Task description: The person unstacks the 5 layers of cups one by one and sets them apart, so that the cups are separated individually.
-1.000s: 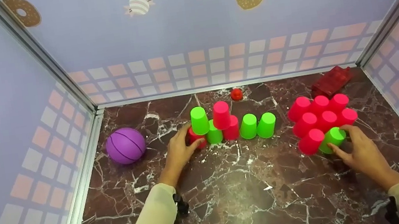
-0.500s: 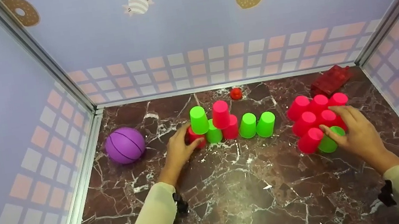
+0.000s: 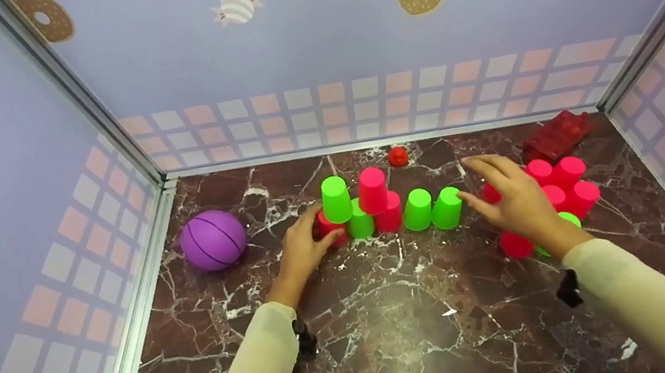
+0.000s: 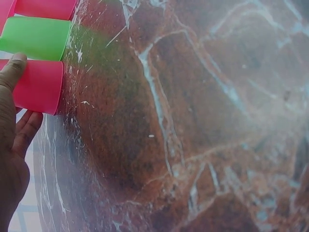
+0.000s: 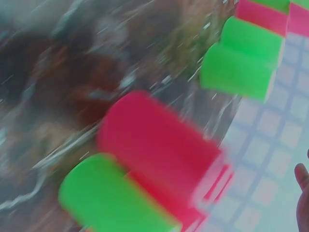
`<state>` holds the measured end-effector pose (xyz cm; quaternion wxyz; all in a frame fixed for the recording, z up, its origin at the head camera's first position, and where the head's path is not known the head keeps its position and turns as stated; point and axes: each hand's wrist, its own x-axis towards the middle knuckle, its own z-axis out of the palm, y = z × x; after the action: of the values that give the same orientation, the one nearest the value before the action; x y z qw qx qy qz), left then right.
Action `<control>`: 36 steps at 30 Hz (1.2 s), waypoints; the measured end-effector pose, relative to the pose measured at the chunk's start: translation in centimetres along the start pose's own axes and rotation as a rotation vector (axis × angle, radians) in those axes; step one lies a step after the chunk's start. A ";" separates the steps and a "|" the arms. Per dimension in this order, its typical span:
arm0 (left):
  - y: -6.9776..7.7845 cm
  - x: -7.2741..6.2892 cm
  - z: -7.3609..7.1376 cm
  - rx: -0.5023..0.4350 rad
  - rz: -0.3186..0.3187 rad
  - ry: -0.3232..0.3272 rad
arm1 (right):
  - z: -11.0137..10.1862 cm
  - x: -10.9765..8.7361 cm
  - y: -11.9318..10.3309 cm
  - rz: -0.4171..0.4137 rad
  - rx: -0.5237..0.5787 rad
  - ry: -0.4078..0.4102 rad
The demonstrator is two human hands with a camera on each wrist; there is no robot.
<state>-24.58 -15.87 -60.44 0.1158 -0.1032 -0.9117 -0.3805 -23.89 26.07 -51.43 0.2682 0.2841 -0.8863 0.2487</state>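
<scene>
My left hand [image 3: 299, 250] holds the pink cup [image 4: 41, 87] at the left end of a row of upside-down plastic cups, thumb on its near side. Beside it stand a green cup [image 3: 362, 224], a pink cup [image 3: 390, 214] and two green cups [image 3: 417, 210]. Two more cups sit on top of the row's left part, a green cup [image 3: 336, 200] and a pink cup [image 3: 372, 190]. My right hand [image 3: 513, 200] holds nothing, fingers spread, between the row's rightmost green cup [image 3: 445, 211] and a cluster of pink cups [image 3: 581, 198], partly hiding the cluster.
A purple ball [image 3: 213, 240] lies on the left of the marbled surface [image 3: 390, 321]. Toward the back are a small red object [image 3: 397, 156] and a dark red, translucent object [image 3: 557, 135]. Patterned walls [image 3: 312, 40] enclose the back and both sides.
My right hand has left the green cup at the cluster's front, passed over the pink cups, and moved left toward the row. My left hand keeps its place.
</scene>
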 end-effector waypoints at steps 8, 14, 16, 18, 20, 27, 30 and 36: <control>0.0 0.0 0.2 -0.016 -0.008 -0.008 | 4.0 3.7 -3.5 -0.065 0.063 -0.096; 0.1 0.0 0.2 -0.013 -0.024 -0.022 | 6.5 5.0 -5.3 -0.053 0.091 -0.170; 0.1 -0.1 0.1 -0.014 -0.026 -0.023 | 7.2 5.2 -5.8 -0.052 0.115 -0.171; 0.1 -0.1 0.0 -0.018 -0.020 -0.020 | 7.9 5.4 -6.1 -0.058 0.140 -0.162; 0.1 -0.1 0.0 -0.028 -0.007 -0.013 | 8.5 5.5 -6.4 -0.060 0.166 -0.152; 0.0 -0.1 0.2 -0.004 0.030 0.003 | 9.9 5.7 -7.4 -0.017 0.213 -0.111; -0.1 -0.2 0.2 0.001 0.014 0.002 | 10.4 5.9 -7.8 -0.004 0.198 -0.100; 0.1 -0.1 0.2 -0.008 0.013 0.008 | 11.0 6.0 -8.2 0.011 0.169 -0.072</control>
<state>-24.51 -15.71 -60.51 0.1214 -0.1078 -0.9090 -0.3838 -26.53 11.47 -53.43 0.2101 0.3095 -0.8727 0.3137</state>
